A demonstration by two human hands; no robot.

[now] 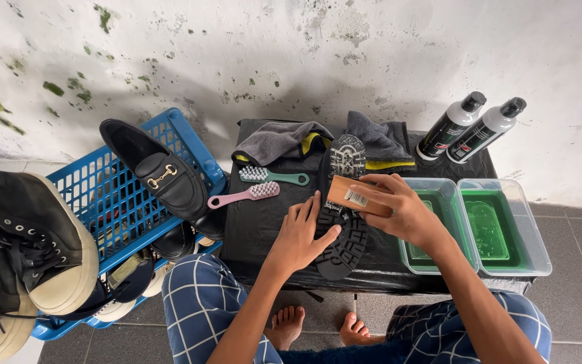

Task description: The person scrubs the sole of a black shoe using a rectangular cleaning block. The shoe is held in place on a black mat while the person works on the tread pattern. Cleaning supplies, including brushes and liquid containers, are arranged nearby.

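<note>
Two hands work one shoe [342,216]: left hand [302,237] presses it flat-fingered, right hand [399,210] grips a brush [357,196], probably bristles-down. A slip could tip the tubs [530,232].

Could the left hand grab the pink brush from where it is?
Probably yes. The left hand rests on the black shoe's sole, and the pink brush lies just beside it on the black table, with nothing between them.
</note>
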